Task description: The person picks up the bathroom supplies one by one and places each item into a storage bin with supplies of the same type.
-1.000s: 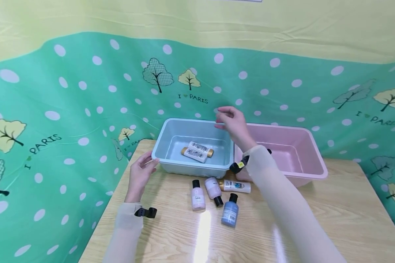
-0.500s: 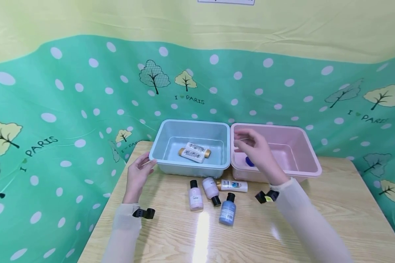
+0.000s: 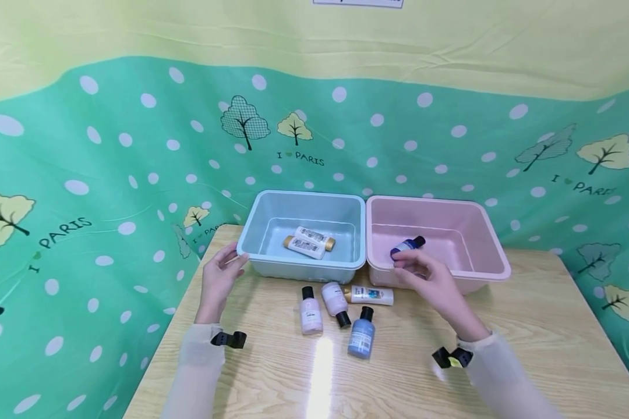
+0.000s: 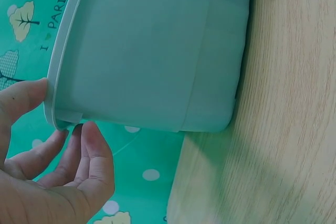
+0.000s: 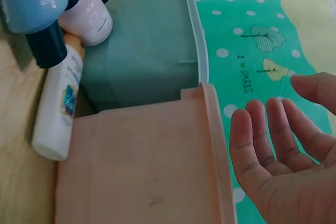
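Observation:
My left hand (image 3: 217, 285) holds the front left corner of the blue bin (image 3: 301, 261) by its rim, thumb on the rim and fingers curled at the corner in the left wrist view. My right hand (image 3: 436, 286) hovers over the front rim of the pink bin (image 3: 495, 233), fingers relaxed and nothing in them. Just beyond its fingertips a dark blue bottle (image 3: 406, 247) with a black cap lies inside the pink bin. Two white tubes with gold caps, the front tube (image 3: 305, 247) and the rear tube (image 3: 316, 237), lie in the blue bin.
Before the bins lie a pink bottle (image 3: 311, 316), a second pink bottle (image 3: 335, 298) with its cap toward me, a white tube (image 3: 373, 295) and a light blue bottle (image 3: 361, 338). A patterned green cloth (image 3: 152, 244) hangs behind the wooden table (image 3: 545, 337).
My right hand has moved from above the bins' shared edge rightward and back toward me, uncovering the dark blue bottle. My left hand stays at the blue bin's corner.

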`<state>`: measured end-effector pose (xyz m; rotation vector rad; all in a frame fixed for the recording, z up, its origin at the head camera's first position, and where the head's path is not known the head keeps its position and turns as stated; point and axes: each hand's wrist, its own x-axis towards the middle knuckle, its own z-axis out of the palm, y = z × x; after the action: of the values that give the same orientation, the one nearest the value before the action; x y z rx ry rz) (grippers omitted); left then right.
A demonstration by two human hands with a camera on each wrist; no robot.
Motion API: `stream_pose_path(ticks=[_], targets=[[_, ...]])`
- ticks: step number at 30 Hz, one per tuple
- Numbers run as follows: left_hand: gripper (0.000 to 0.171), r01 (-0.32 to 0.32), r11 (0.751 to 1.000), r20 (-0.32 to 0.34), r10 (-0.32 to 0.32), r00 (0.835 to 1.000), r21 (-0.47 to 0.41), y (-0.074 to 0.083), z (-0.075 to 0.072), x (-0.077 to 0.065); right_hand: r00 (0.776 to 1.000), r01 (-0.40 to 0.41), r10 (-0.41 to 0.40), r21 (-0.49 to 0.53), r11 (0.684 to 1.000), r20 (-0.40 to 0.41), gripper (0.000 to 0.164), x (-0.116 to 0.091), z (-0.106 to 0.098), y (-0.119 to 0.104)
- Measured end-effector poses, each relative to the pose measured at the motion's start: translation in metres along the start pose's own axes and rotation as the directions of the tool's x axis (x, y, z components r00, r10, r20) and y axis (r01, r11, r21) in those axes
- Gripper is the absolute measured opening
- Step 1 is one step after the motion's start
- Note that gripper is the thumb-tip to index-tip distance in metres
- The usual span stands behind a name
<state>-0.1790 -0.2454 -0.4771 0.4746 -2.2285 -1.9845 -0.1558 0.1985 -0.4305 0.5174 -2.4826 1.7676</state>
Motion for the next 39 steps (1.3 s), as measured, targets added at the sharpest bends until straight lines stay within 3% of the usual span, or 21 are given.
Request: stream_pose_path(ticks=[7, 15, 18, 25, 33, 39], targets=[[0.058, -0.013, 1.000, 0.002, 0.013, 1.000, 0.003, 0.000, 0.000, -0.002, 0.999, 0.007, -0.006, -0.014, 1.000, 0.042, 0.027, -0.020, -0.005, 0.024], [0.058, -0.017, 1.000, 0.001, 0.017, 1.000, 0.011, 0.000, 0.000, -0.001, 0.995, 0.089, -0.080, -0.159, 0.983, 0.066, 0.031, -0.036, 0.003, 0.060], [0.060, -0.018, 1.000, 0.000, 0.018, 1.000, 0.011, 0.000, 0.000, -0.001, 0.995, 0.060, -0.046, -0.178, 0.982, 0.083, 0.034, -0.038, 0.006, 0.073], [0.060, -0.006, 1.000, -0.003, 0.006, 1.000, 0.017, 0.001, 0.001, -0.003, 0.982, -0.093, 0.120, -0.176, 0.980, 0.147, 0.047, -0.037, 0.016, 0.098], [0.059, -0.018, 1.000, -0.006, 0.018, 1.000, 0.020, -0.001, 0.002, -0.002, 0.979, -0.102, 0.145, -0.274, 0.956, 0.144, 0.045, -0.030, 0.028, 0.112], [0.059, -0.011, 1.000, -0.010, 0.011, 1.000, 0.024, 0.000, 0.002, -0.002, 0.987, -0.086, 0.128, -0.347, 0.934, 0.100, 0.033, -0.027, 0.033, 0.113]])
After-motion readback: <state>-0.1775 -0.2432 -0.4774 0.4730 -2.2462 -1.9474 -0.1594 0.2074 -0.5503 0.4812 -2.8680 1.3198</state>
